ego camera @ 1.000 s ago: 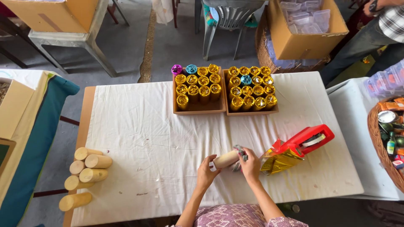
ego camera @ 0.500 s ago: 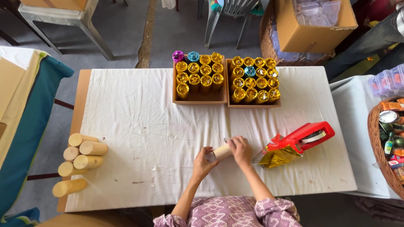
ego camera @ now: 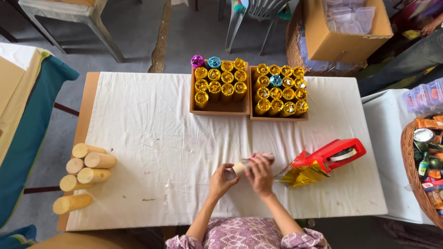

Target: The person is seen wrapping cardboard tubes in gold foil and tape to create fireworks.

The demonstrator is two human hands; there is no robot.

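Holding a pale tube [ego camera: 244,165] between both hands over the white cloth [ego camera: 152,152], my left hand [ego camera: 222,180] closes round its near end and my right hand [ego camera: 260,174] wraps its middle. Beyond my grip sit two shallow boxes: the left box [ego camera: 220,107] part full of gold-wrapped tubes [ego camera: 221,82] with its near row bare, the right box [ego camera: 278,117] packed full. Both forearms angle inward, wrists close together.
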